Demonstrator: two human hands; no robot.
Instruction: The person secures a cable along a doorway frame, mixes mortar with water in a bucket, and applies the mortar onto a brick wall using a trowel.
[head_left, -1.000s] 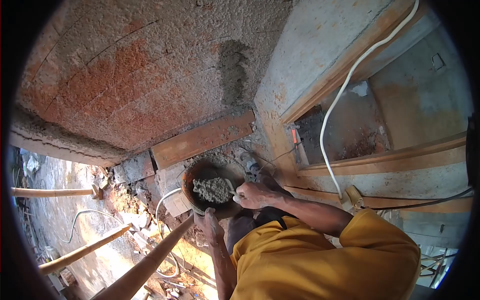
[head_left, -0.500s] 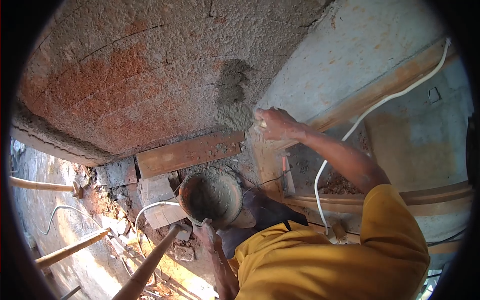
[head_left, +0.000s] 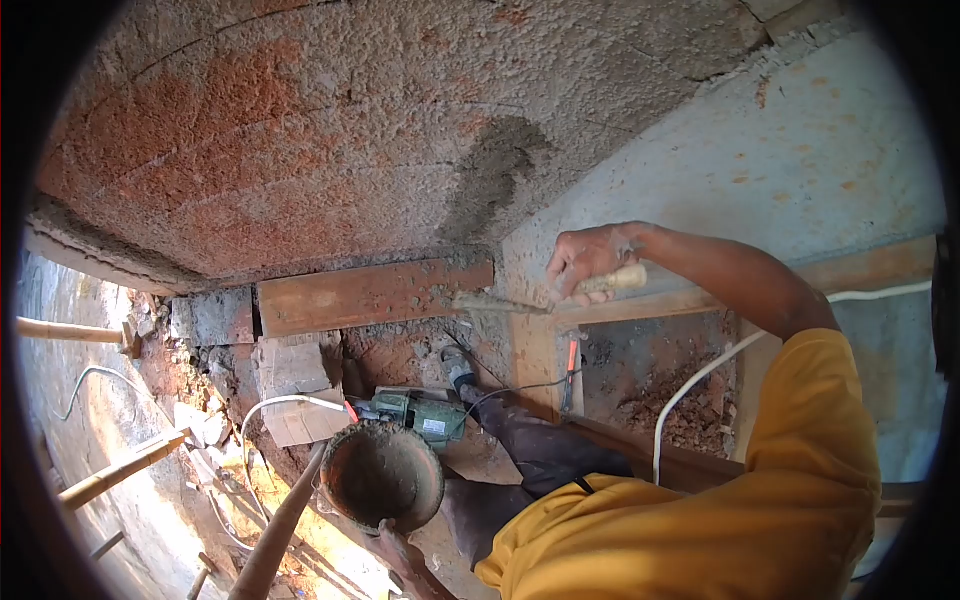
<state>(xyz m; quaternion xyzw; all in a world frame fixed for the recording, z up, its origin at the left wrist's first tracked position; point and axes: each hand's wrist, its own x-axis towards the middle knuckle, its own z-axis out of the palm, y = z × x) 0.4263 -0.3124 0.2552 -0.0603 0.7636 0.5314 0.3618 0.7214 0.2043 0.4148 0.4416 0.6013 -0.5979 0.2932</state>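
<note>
My right hand [head_left: 590, 262] is wrapped round the pale handle of a trowel [head_left: 500, 303]. Its narrow blade, coated grey, points left in front of the brown board at the wall's foot. Low in the view, my left hand [head_left: 398, 550] grips the near rim of a round mortar bucket [head_left: 436, 480], whose inside is smeared with grey mortar. The bucket is tilted so its mouth faces me. On the rough wall [head_left: 340, 130] above the board sits a darker patch of wet mortar [head_left: 497, 170], close to the corner with the smooth grey wall.
A green machine [head_left: 432, 418] with a cable stands on the floor behind the bucket. Brown board [head_left: 370, 297] runs along the wall's foot. Bamboo poles [head_left: 280, 530], rubble and a white hose [head_left: 700, 405] lie around. A wooden frame [head_left: 690, 300] borders the opening at right.
My right hand has drawn back from the wall, bringing the trowel into plain sight. My left hand and the bucket have moved lower and left, uncovering the green machine. The mortar patch looks flatter.
</note>
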